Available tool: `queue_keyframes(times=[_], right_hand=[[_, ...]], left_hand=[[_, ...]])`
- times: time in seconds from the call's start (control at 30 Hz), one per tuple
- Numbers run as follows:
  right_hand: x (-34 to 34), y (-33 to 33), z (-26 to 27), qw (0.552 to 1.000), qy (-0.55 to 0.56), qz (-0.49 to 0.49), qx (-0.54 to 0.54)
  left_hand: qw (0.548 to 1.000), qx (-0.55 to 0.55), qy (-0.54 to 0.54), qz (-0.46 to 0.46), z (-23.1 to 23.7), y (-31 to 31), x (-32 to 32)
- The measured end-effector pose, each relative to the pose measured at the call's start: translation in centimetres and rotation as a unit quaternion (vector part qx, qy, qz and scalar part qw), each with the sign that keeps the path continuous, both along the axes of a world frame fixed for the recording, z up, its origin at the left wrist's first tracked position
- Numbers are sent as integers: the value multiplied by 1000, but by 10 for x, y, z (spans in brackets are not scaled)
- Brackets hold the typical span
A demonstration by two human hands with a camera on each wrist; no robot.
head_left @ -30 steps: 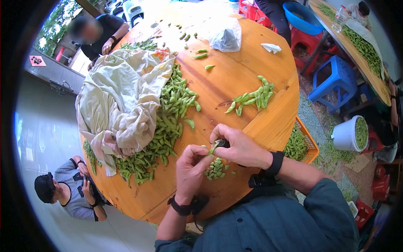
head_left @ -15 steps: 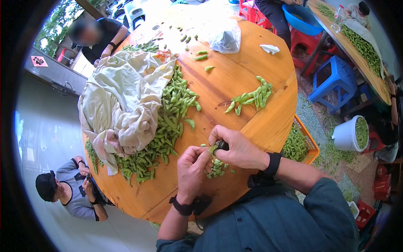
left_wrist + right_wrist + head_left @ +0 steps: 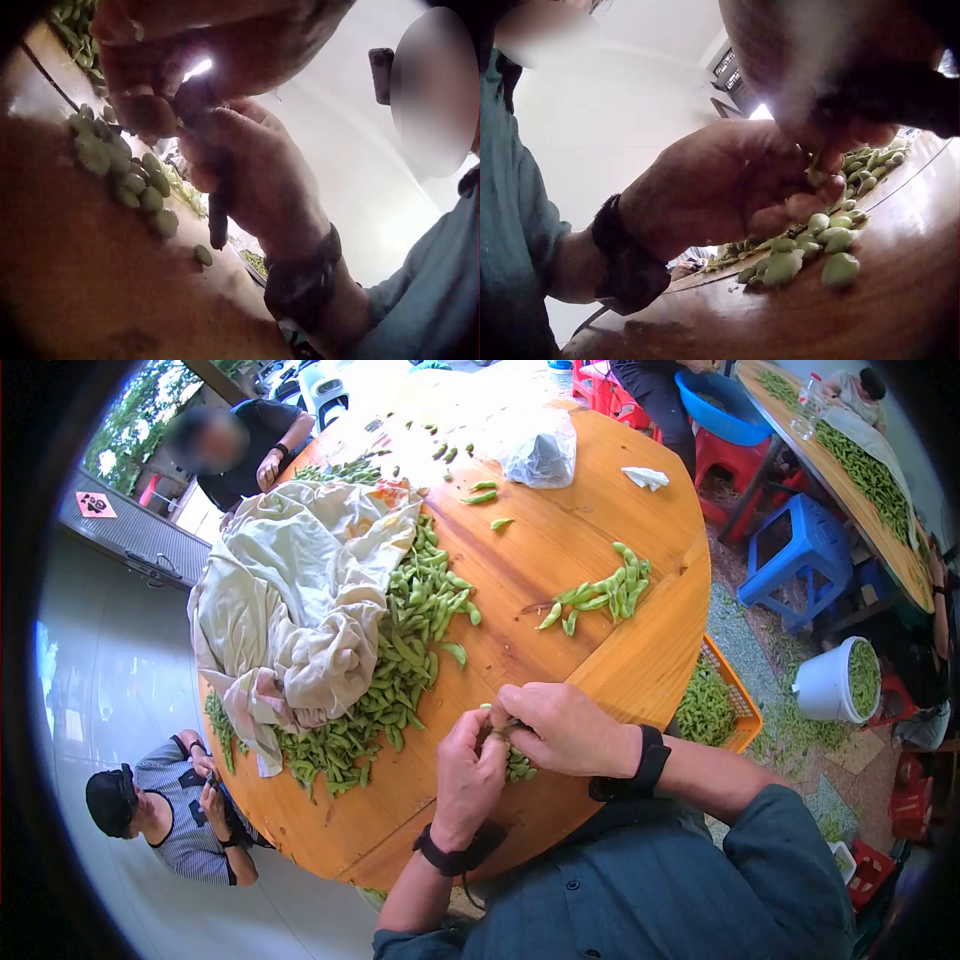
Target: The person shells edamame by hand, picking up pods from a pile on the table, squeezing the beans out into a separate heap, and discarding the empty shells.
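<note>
Over the near edge of the wooden table (image 3: 590, 650), both hands meet fingertip to fingertip. The left hand (image 3: 470, 772) pinches a green bean pod (image 3: 815, 177), mostly hidden by fingers. Against it works the right hand (image 3: 575, 730), which also holds a slim dark tool (image 3: 218, 214); its lower end sticks out below the fingers in the left wrist view. I cannot tell what kind of tool it is. Just beneath the hands lies a small pile of shelled green beans (image 3: 841, 270), partly covered by them in the head view.
To the left, a heap of pods (image 3: 400, 650) lies under a pale cloth (image 3: 290, 590). A smaller group of pods (image 3: 610, 592), a plastic bag (image 3: 540, 455) and a crumpled tissue (image 3: 645, 477) are farther back. An orange crate (image 3: 735, 700) stands below the right edge. Other people sit around.
Both hands have drawn closer together and slightly lower, the right one turning so its back faces up. The pod and dark tool, visible earlier between them, are now mostly covered.
</note>
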State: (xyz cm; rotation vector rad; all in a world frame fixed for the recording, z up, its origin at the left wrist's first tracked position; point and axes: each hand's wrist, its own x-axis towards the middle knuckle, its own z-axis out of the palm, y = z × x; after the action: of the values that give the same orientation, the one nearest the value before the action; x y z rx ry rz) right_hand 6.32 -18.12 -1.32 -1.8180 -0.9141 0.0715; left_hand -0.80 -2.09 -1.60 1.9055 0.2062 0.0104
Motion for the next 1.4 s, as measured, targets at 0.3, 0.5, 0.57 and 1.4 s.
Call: queue_keyframes(times=[0.3, 0.5, 0.57, 1.4], right_hand=[[31, -22, -8, 990, -25, -106, -88], [42, -37, 5, 948, -141, -240, -155], [39, -39, 10, 951, -133, -236, -147], [17, -14, -2, 997, -3, -48, -53]], left_hand=[[991, 124, -51, -7, 8, 9, -4], [941, 269, -194, -70, 12, 18, 9], [967, 224, -121, -25, 19, 22, 20], [913, 367, -181, -14, 15, 43, 66]])
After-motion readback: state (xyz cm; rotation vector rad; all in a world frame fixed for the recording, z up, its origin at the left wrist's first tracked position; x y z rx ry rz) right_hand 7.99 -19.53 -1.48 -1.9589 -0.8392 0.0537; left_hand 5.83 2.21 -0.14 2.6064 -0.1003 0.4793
